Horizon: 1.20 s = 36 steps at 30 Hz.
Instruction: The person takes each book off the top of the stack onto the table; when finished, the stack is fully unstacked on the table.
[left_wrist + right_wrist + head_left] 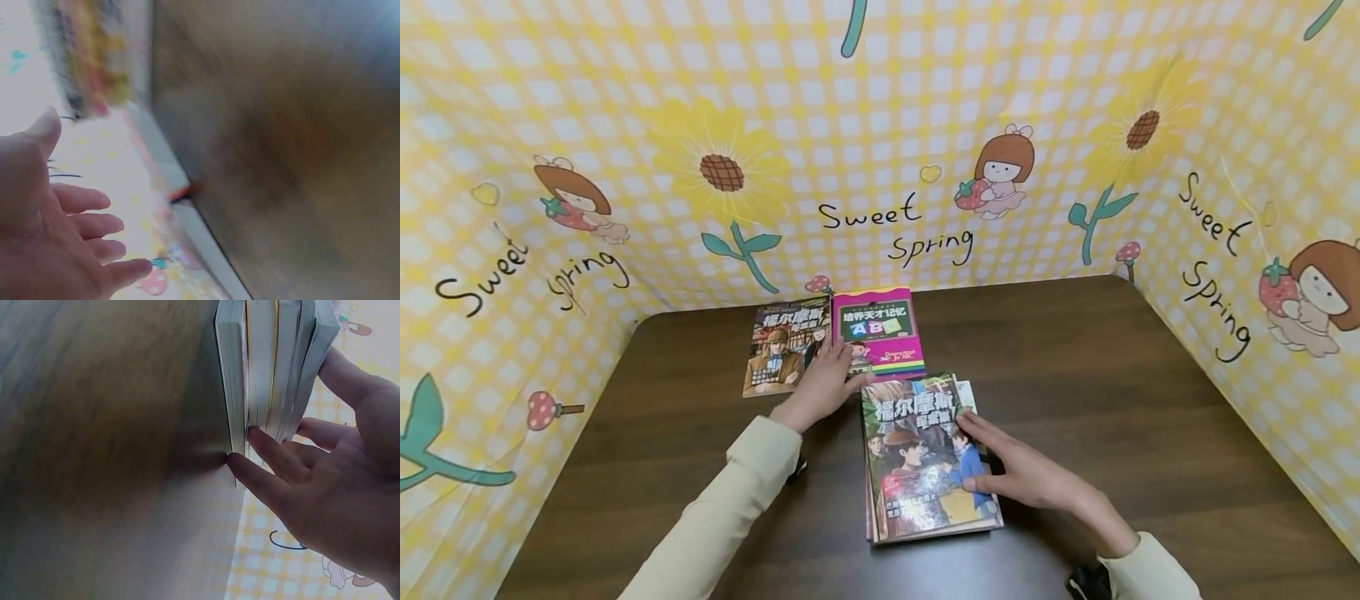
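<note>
A stack of books (917, 467) lies on the table, its top cover showing illustrated figures under white Chinese lettering. My right hand (1026, 467) rests at the stack's right side, and in the right wrist view its fingertips touch the page edges (262, 362). Farther back, a brown comic-style book (775, 354) and a pink book marked ABC (883, 325) lie flat side by side. Over the near part of these two, my left hand (825, 383) has its fingers extended and grips nothing. The left wrist view is blurred; the left hand (69, 231) appears there beside the book edges (165, 156).
The dark wood table (1075, 350) extends to both sides of the books. A yellow checked cloth (865, 108) with flowers and cartoon girls rises behind the table and along both its sides. Something small and black (1088, 582) sits by the right sleeve.
</note>
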### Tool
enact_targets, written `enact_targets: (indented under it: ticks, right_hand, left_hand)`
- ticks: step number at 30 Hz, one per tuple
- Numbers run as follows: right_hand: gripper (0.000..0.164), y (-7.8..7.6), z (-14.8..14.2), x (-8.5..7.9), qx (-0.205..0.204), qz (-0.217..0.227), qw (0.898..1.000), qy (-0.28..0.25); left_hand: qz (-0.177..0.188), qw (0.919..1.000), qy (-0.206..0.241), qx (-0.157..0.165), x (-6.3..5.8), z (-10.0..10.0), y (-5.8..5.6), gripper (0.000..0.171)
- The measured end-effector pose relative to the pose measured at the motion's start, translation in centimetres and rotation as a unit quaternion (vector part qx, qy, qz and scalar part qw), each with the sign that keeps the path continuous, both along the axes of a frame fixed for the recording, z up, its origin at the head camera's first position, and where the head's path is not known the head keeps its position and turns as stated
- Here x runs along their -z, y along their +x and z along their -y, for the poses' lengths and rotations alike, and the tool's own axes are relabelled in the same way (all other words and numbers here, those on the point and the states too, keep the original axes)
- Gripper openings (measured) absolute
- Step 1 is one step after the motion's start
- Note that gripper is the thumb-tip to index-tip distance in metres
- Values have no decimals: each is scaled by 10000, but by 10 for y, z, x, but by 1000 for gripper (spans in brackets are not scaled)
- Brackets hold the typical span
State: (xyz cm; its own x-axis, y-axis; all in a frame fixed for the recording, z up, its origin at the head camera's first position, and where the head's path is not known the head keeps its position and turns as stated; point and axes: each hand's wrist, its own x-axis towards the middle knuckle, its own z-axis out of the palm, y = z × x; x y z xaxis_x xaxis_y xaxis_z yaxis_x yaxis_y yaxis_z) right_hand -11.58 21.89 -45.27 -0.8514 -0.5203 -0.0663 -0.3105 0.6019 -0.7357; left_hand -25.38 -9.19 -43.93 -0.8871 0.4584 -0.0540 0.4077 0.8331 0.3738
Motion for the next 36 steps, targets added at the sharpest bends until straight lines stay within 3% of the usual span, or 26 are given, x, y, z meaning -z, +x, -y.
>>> enact_targets:
  ticks: [3, 8, 10, 13, 19, 36]
  right_hand:
    - [83, 1, -1, -1, 78, -64, 9999, -9]
    - [83, 0, -5, -3, 128, -199, 9997, -1]
    - [83, -2, -7, -4, 137, -198, 9997, -46]
    - [82, -5, -8, -5, 123, -97, 9997, -162]
    - [76, -8, -9, -2, 226, 218, 9983, -487]
    - [66, -4, -14, 6, 427, 485, 9912, -1152]
  left_hand:
    - [76, 9984, 558, 70, -6, 3, 33, 79]
    - [948, 9890, 1088, 315, -5, 4, 98, 90]
    - [1186, 9843, 1227, 441, 0, 2, 117, 96]
    - [1347, 9777, 1526, 509, 9, 0, 136, 107]
    - [1344, 9705, 1930, 527, 21, -4, 150, 120]
    - [1305, 9762, 1628, 596, 25, -2, 154, 123]
